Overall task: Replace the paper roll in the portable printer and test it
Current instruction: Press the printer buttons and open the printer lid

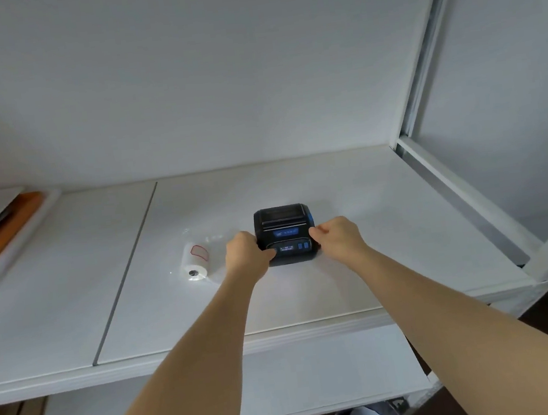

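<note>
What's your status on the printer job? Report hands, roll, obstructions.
Left hand and right hand grip the printer by its sides, lid shut. Paper roll lies wrapped to its left, untouched. Nothing in the way.

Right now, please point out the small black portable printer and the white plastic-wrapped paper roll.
small black portable printer [283, 226]: head view, on its top face.
white plastic-wrapped paper roll [195, 261]: head view, on its curved side.

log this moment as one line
both hands on printer | left hand, right hand grip sides | lid closed | paper roll untouched
</note>
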